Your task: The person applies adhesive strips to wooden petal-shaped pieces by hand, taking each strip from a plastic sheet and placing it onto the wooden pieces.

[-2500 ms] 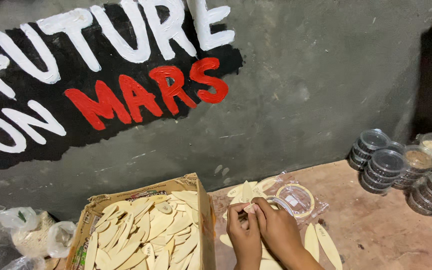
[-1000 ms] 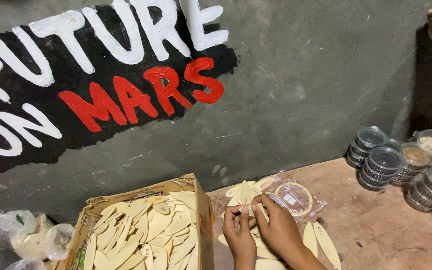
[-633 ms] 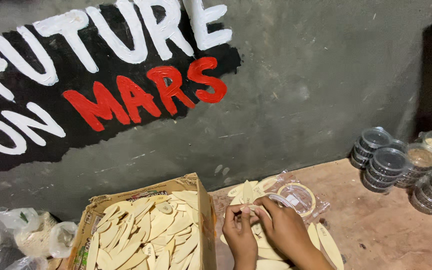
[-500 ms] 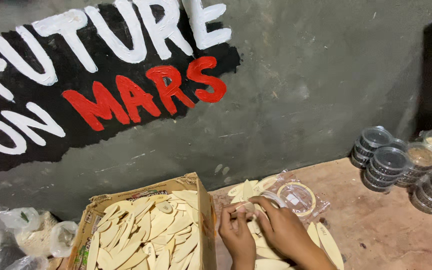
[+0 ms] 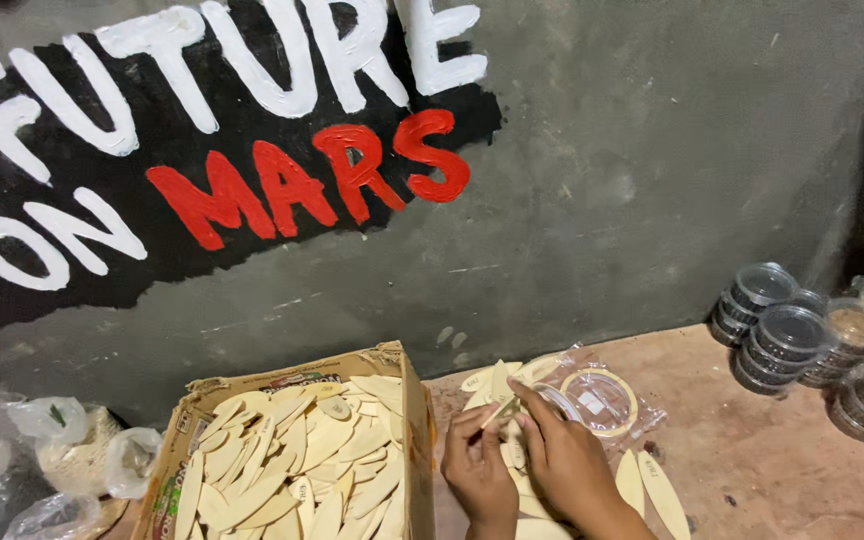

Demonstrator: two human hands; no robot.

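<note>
Wooden slip [image 5: 501,412] sat pinched between fingertips of left hand [image 5: 476,472] and right hand [image 5: 569,462], low centre, beside the box [image 5: 414,440].

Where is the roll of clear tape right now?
In the head view, the tape roll lies on the table just right of the right hand, left of the stacked lidded containers.

Single head-worn view, angled down and forward, painted wall [image 5: 572,200] filling most, hands low at frame bottom
</note>
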